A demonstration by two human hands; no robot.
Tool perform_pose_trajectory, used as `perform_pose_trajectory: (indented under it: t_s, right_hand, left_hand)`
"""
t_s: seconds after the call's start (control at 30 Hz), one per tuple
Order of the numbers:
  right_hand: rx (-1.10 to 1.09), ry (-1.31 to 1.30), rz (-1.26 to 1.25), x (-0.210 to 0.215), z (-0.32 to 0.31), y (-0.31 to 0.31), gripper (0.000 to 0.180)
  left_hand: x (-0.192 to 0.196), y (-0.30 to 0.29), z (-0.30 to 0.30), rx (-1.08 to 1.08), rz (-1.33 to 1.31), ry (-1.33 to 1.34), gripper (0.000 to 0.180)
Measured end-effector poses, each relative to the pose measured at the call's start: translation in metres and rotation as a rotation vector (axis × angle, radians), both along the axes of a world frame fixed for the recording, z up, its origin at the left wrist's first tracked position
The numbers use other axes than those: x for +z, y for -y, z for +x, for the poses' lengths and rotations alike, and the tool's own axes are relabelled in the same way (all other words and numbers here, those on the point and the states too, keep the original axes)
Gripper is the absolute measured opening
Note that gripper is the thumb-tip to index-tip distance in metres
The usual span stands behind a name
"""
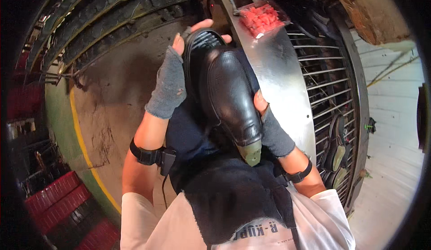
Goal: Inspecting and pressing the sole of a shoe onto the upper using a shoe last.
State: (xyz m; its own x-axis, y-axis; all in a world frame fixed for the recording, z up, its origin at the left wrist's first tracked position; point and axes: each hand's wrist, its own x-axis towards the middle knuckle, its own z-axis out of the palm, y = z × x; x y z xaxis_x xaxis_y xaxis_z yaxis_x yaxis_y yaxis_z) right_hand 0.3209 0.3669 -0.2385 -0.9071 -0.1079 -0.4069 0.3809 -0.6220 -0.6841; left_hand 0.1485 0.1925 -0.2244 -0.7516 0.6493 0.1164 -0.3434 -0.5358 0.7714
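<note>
My left hand [169, 81], in a grey fingerless glove, grips a black shoe sole [192, 66] by its far end, with its ridged inner side showing. Against that sole leans a black leather shoe upper [231, 93], stretched over a green shoe last [251, 153] whose end sticks out toward me. My right hand [274, 131], gloved the same way, holds the upper from the right side. Its thumb lies along the leather, and its other fingers are hidden underneath. Both pieces are above my lap and my black apron [224, 191].
To the right runs a metal bench ledge [280, 79] with a clear bag of pink-red pieces [262, 19] on it. Beyond is a barred rack [323, 59] holding a dark shoe on a last [336, 144]. Shelves of dark items [121, 14] stand far left, red ridged pieces [56, 196] near left.
</note>
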Motion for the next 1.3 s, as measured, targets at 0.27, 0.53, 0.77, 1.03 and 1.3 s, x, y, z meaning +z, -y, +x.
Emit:
perform_pose_trajectory:
  t_s: [0.27, 0.53, 0.77, 1.03, 1.3]
  right_hand:
    - [0.031, -0.045, 0.042, 0.005, 0.005, 0.002, 0.074]
    - [0.001, -0.027, 0.084, 0.01, 0.008, -0.003, 0.078]
    - [0.127, -0.006, 0.182, -0.002, 0.006, -0.008, 0.086]
    - [0.144, -0.022, 0.328, 0.026, 0.001, 0.006, 0.065]
    - [0.398, 0.159, 0.628, 0.049, -0.005, 0.002, 0.055]
  left_hand:
    - [0.011, 0.005, 0.008, -0.157, -0.019, -0.114, 0.063]
    - [0.022, 0.0, 0.017, -0.172, -0.058, -0.085, 0.058]
    - [0.027, 0.012, 0.018, -0.099, -0.415, -0.458, 0.069]
    - [0.047, 0.044, 0.045, 0.061, -0.462, -0.508, 0.109]
    - [-0.007, 0.084, 0.047, 0.046, -0.098, -0.19, 0.146]
